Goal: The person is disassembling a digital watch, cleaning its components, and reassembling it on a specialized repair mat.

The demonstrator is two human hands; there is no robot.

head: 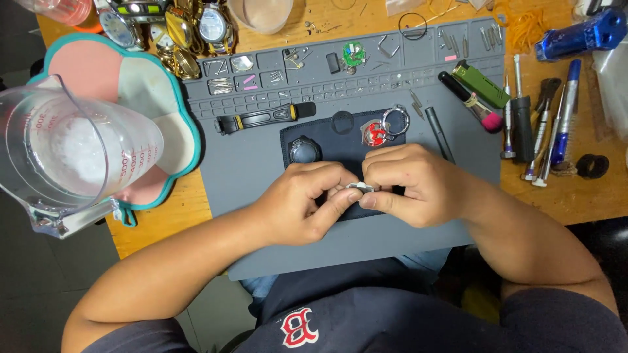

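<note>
Small metal part (pixel 360 187): pinched between fingertips of left hand (pixel 301 202) and right hand (pixel 409 186), over dark cloth (pixel 314 137) on grey mat (pixel 261 170). On cloth: round case (pixel 304 151), red piece (pixel 375 133), ring (pixel 395 120). Just beyond: black strap (pixel 265 118). Right: screwdrivers (pixel 523 121), lighter (pixel 483 85). Left: clear jug (pixel 65 157).

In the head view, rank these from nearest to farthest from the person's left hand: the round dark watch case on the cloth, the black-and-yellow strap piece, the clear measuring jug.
From the left hand:
1. Round dark watch case, just above the hand on the dark cloth.
2. Black-and-yellow strap piece, farther up and slightly left on the grey mat.
3. Clear measuring jug, far left, off the mat.
</note>
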